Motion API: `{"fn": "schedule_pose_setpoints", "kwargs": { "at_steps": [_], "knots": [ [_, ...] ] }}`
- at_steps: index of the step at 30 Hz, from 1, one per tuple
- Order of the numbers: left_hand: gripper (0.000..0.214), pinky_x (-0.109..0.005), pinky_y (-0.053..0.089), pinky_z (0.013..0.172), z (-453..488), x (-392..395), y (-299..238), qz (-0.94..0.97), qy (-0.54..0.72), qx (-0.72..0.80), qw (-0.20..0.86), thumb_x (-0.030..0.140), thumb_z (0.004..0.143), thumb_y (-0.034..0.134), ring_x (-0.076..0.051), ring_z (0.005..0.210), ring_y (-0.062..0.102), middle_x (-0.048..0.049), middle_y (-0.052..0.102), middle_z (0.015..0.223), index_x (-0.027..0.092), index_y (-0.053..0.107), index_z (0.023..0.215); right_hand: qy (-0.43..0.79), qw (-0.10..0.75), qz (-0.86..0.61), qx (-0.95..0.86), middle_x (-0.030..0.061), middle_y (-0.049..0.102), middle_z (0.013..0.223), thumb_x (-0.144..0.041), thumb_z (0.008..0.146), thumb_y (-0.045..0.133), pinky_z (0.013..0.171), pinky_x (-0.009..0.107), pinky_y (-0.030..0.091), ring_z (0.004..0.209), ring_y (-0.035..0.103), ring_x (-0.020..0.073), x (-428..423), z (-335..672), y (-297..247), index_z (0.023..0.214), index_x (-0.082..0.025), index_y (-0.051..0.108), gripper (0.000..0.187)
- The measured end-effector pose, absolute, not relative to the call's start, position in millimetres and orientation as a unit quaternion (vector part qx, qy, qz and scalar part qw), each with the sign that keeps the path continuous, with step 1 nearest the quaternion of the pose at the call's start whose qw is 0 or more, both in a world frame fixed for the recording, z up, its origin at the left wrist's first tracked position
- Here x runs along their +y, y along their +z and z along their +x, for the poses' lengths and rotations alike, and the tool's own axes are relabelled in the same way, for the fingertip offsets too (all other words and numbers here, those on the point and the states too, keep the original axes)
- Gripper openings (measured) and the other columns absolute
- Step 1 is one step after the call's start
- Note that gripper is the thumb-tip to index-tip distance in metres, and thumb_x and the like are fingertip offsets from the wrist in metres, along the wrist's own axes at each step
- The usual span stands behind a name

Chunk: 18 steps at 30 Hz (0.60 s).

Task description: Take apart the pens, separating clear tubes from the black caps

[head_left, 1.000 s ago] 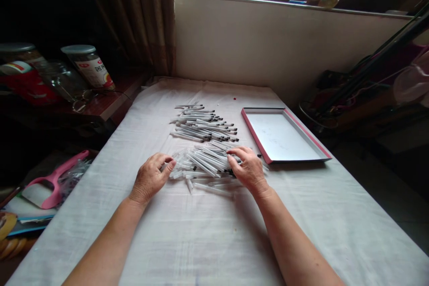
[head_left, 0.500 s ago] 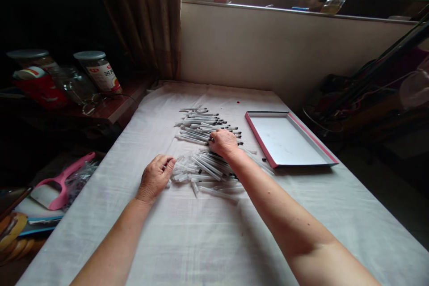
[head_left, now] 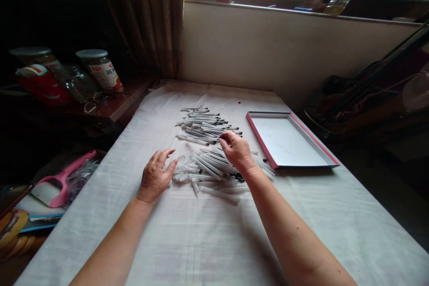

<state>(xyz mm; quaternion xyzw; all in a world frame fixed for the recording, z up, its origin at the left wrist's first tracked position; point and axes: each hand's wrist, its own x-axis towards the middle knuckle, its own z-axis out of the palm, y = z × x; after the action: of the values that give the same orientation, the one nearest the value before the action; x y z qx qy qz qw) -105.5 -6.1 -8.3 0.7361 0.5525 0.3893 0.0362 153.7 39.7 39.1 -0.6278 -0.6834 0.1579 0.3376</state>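
Two heaps of thin clear plastic tubes lie on a white cloth [head_left: 201, 241]. The far heap [head_left: 201, 123] has black tips; the near heap [head_left: 204, 167] looks mostly clear. My left hand [head_left: 154, 178] rests on the cloth at the near heap's left edge, with its fingers apart and the fingertips touching the tubes. My right hand [head_left: 237, 149] hovers between the two heaps, fingers curled into a pinch on a tube at the far heap's near edge. An empty grey tray with a pink rim [head_left: 258, 138] lies just right of the heaps.
Glass jars [head_left: 99, 69] and a pair of glasses [head_left: 90, 106] sit on a dark wooden shelf to the left. Below them lies a pink-handled tool [head_left: 62, 179]. A wall and window sill close the far side. Dark clutter [head_left: 365, 94] stands to the right.
My right hand went from the near heap out to the far heap, then drew back a little with its fingers pinched. My left hand stayed put and spread its fingers slightly.
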Motion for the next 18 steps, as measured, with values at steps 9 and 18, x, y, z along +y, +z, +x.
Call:
{"fn": "schedule_pose_setpoints", "kwargs": {
  "at_steps": [9, 18],
  "knots": [
    [0.027, -0.029, 0.056, 0.080, -91.6, -18.5, -1.4, 0.810, 0.379, 0.446, 0.037, 0.039, 0.095, 0.051, -0.017, 0.081, 0.069, -0.0054, 0.072, 0.099, 0.023, 0.062, 0.114, 0.451, 0.530, -0.523, -0.492, 0.0037, 0.070, 0.070, -0.047, 0.072, 0.068, 0.053, 0.024, 0.045, 0.062, 0.060, 0.0141, -23.8, 164.6, 25.8, 0.078, -0.018, 0.065, 0.029],
    [0.025, -0.026, 0.056, 0.078, -84.0, -23.9, 2.9, 0.802, 0.414, 0.429, 0.034, 0.037, 0.096, 0.050, -0.017, 0.080, 0.071, -0.0048, 0.075, 0.090, 0.021, 0.068, 0.101, 0.492, 0.525, -0.524, -0.456, 0.0029, 0.067, 0.066, -0.051, 0.068, 0.072, 0.045, 0.021, 0.035, 0.054, 0.052, 0.0109, -32.1, 170.6, 21.5, 0.071, -0.017, 0.067, 0.035]
  ]
}}
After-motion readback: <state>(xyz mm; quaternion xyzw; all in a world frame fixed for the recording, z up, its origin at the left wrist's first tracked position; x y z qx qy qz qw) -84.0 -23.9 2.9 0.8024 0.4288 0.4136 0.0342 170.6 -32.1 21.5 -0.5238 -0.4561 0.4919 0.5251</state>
